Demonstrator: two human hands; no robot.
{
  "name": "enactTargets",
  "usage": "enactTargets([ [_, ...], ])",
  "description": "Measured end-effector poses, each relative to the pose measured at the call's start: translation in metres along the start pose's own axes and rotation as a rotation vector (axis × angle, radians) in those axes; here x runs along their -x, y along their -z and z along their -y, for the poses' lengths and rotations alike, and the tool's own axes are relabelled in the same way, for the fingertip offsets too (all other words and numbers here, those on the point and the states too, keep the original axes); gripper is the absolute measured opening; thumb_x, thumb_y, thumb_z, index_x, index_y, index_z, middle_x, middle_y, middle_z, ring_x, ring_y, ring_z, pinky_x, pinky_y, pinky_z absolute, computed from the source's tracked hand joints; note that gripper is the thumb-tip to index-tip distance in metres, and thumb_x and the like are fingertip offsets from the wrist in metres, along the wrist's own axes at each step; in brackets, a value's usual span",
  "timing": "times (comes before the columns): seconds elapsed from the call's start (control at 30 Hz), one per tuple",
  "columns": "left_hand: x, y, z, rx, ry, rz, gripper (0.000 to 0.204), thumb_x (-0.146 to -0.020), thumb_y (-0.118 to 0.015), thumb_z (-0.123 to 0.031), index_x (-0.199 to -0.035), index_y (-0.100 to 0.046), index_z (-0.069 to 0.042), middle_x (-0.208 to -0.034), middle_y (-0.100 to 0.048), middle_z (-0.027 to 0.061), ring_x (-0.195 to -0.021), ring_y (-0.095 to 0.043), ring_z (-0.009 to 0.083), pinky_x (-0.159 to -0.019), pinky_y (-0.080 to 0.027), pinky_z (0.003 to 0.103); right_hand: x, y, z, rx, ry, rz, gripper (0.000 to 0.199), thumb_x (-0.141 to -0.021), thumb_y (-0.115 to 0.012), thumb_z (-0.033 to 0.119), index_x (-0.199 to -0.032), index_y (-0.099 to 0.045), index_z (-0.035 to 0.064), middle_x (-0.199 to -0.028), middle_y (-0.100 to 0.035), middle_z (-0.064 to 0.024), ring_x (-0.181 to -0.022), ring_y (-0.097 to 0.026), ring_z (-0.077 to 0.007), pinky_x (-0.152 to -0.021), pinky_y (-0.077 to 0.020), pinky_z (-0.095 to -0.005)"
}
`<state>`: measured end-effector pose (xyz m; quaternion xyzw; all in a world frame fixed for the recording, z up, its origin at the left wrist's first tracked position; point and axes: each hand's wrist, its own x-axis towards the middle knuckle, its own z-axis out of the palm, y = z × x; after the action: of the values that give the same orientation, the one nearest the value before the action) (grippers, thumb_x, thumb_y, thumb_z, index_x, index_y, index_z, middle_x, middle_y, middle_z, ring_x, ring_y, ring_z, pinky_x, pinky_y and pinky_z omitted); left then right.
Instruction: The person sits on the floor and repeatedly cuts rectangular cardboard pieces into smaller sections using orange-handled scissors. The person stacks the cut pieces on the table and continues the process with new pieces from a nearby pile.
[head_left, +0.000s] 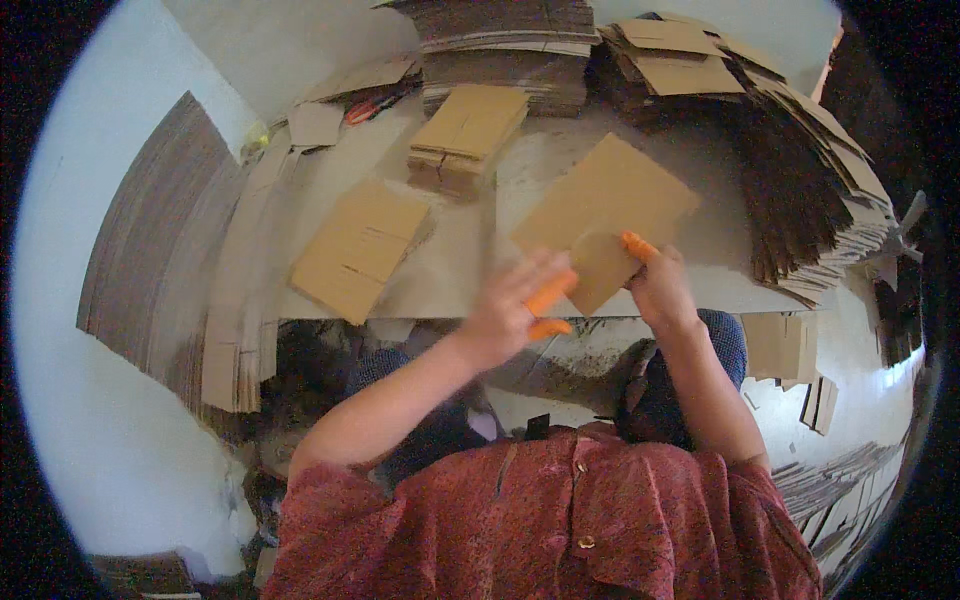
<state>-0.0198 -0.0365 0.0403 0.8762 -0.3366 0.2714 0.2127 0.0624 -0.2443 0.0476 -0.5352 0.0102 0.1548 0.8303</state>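
Note:
A flat brown cardboard piece (605, 195) is tilted over the near middle of the table. My right hand (662, 288) grips its near right edge, with an orange-covered thumb on top and the other fingers hidden beneath. Close to the piece's left edge is my left hand (518, 305), slightly blurred, its fingers stretched out and two of them in orange covers. Whether it touches the cardboard I cannot tell. Further left lies a slotted cardboard piece (362, 250). Behind it stands a small stack of cut cardboard (468, 125).
Tall cardboard stacks stand at the back (505, 45) and along the right side (810, 180). More sheets (165, 240) lean against the left wall. An orange-handled tool (370, 108) lies at the back left. Below the table's front edge (470, 316) are my knees.

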Motion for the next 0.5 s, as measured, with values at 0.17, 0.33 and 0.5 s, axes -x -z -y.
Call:
enactTargets([
  [0.17, 0.101, 0.046, 0.099, -0.842, 0.857, 0.154, 0.065, -0.079, -0.062, -0.034, -0.127, -0.039, 0.002, -0.125, -0.044, 0.0249, -0.116, -0.043, 0.0353, -0.097, -0.033, 0.047, 0.041, -0.004, 0.003, 0.743, 0.346, -0.009, 0.02, -0.083, -0.059, 0.011, -0.095, -0.059, -0.0051, -0.087, -0.064, -0.0086, -0.078, -0.056, -0.0144, -0.068, -0.0463, -0.0311],
  [0.33, 0.109, 0.089, 0.122, -0.568, 1.113, 0.427, 0.036, -0.082, -0.058, -0.032, -0.098, -0.057, 0.001, -0.095, -0.059, 0.0221, -0.088, -0.057, 0.0367, -0.075, -0.046, 0.044, 0.04, 0.012, -0.012, 0.945, 0.321, 0.021, 0.018, -0.082, -0.061, 0.009, -0.091, -0.061, -0.0069, -0.078, -0.064, -0.005, -0.071, -0.049, -0.0087, -0.063, -0.0428, -0.0274],
  [0.5, 0.072, 0.123, 0.106, -0.562, 1.006, 0.286, 0.029, -0.084, -0.055, -0.029, -0.085, -0.061, -0.001, -0.08, -0.061, 0.0216, -0.078, -0.059, 0.0358, -0.064, -0.044, 0.044, 0.05, -0.01, -0.017, 0.76, 0.513, 0.007, 0.02, -0.084, -0.061, 0.015, -0.074, -0.062, -0.0026, -0.058, -0.054, -0.0039, -0.054, -0.041, -0.0106, -0.048, -0.0386, -0.0307],
])
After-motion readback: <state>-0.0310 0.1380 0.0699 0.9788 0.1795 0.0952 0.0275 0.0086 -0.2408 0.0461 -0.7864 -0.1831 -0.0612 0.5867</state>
